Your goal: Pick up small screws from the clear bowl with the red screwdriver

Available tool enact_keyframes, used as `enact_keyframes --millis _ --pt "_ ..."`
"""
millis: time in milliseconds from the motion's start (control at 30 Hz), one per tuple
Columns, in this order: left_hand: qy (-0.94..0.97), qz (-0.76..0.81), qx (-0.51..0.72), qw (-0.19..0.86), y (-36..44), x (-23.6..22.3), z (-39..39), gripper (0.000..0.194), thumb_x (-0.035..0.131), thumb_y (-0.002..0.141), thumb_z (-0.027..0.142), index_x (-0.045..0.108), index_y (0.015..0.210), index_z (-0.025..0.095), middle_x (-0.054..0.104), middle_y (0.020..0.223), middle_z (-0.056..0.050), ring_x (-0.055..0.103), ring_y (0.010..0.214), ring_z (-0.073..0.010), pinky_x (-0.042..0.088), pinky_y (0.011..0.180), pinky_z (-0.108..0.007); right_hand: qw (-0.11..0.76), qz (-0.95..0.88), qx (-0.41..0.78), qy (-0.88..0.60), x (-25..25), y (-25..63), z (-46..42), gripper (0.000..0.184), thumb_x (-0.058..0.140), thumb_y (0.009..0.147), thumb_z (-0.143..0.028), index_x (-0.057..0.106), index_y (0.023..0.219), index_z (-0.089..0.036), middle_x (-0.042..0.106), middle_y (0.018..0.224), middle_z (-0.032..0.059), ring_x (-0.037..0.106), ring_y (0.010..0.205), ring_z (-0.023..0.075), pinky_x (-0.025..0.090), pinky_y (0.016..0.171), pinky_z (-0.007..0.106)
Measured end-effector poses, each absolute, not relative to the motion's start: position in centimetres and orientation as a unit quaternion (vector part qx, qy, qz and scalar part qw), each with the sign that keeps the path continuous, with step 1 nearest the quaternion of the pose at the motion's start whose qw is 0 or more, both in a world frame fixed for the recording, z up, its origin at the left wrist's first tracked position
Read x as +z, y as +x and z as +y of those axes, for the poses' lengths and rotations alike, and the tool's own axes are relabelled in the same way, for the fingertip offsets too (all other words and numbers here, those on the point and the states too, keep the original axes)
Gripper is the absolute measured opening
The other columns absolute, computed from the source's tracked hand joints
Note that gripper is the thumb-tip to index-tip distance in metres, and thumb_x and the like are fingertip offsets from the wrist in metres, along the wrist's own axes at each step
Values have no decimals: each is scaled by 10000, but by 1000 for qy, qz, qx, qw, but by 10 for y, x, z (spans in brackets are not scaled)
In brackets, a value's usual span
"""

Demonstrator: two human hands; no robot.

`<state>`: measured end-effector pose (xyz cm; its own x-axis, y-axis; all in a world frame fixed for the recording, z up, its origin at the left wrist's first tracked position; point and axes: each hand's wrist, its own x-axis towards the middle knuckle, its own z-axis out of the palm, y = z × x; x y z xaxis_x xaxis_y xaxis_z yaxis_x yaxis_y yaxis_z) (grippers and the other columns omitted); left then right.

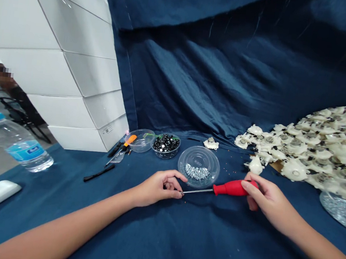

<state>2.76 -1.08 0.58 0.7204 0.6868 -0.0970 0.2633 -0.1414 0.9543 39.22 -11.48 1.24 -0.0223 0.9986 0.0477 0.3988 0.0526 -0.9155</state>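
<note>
We grip the red screwdriver (227,188) in the right hand (267,197), with thumb and fingers closed on the rear of the handle. The tool spans the gap between both hands, its shaft directed toward the left hand (154,189). There the fingers are curled and the thumb narrows toward them at the shaft tip (whether they pinch the tip or a small part, we cannot tell). Just beyond the shaft we find a clear dish (199,153) holding silver screws (197,172). Behind it, to the left, is a clear bowl (164,156) of black pieces (167,143). We locate an orange-handled screwdriver (130,140) farther left. One cream part (211,143) sits alone behind the dish; at the right we see a large pile of cream parts (312,156). At the far left we note a water bottle (25,150) near stacked white boxes (58,76).
</note>
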Motion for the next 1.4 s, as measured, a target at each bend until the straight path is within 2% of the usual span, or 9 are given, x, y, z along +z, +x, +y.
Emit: enact_keyframes --millis 67,233,367,533,667,800,933,1067,1400 --pt "736 322 185 567 28 6 -11 519 898 895 434 699 1299 176 840 1034 -77 667 776 -135 460 710 -254 375 -612 363 -595 16 392 -116 476 516 1099 -646 523 824 -259 551 595 -36 531 601 195 396 650 338" --pt "747 321 185 553 28 8 -13 462 896 895 424 737 1245 168 840 1019 -71 626 732 -116 440 686 -244 421 -632 379 -530 18 390 -119 292 583 1074 -566 552 1090 -276 671 791 -18 626 724 229 460 742 355" --pt "752 317 183 549 28 7 -12 435 885 906 426 748 1228 168 841 1023 -70 626 739 -118 436 689 -246 377 -637 347 -576 21 390 -121 412 528 1100 -623 551 900 -263 582 624 -37 537 604 199 385 643 335" --pt "754 321 182 543 27 7 -12 425 889 898 433 765 1200 162 841 1017 -75 624 728 -122 430 683 -250 415 -636 371 -534 23 388 -122 355 600 1069 -627 577 1067 -273 652 769 -27 609 719 211 442 724 340" --pt "754 318 182 546 27 5 -12 419 885 901 441 773 1194 163 840 1032 -81 657 770 -140 446 704 -258 376 -626 367 -576 21 388 -120 467 525 1092 -673 549 882 -257 565 635 -38 527 612 190 397 655 337" --pt "754 321 184 543 27 5 -12 418 896 887 444 780 1177 166 836 1014 -70 650 757 -135 445 693 -255 412 -625 399 -529 20 389 -119 408 576 1068 -673 545 1043 -267 650 772 -25 620 713 215 450 748 358" --pt "754 321 186 543 27 5 -12 404 896 890 444 786 1165 170 833 1005 -63 658 774 -136 458 709 -256 373 -627 389 -563 21 390 -118 464 497 1101 -688 538 931 -258 606 640 -35 560 630 201 418 693 354" --pt "754 321 187 542 27 4 -12 407 899 886 448 786 1159 169 829 988 -61 655 765 -135 458 702 -254 400 -616 423 -531 23 388 -117 409 536 1093 -673 546 1037 -269 714 818 -9 646 743 222 466 774 370" --pt "766 316 187 528 27 8 -13 390 882 900 468 796 1143 175 821 982 -55 650 772 -135 465 708 -254 392 -614 454 -513 20 392 -115 370 556 1102 -633 542 1052 -266 701 795 -20 652 726 215 485 754 361"
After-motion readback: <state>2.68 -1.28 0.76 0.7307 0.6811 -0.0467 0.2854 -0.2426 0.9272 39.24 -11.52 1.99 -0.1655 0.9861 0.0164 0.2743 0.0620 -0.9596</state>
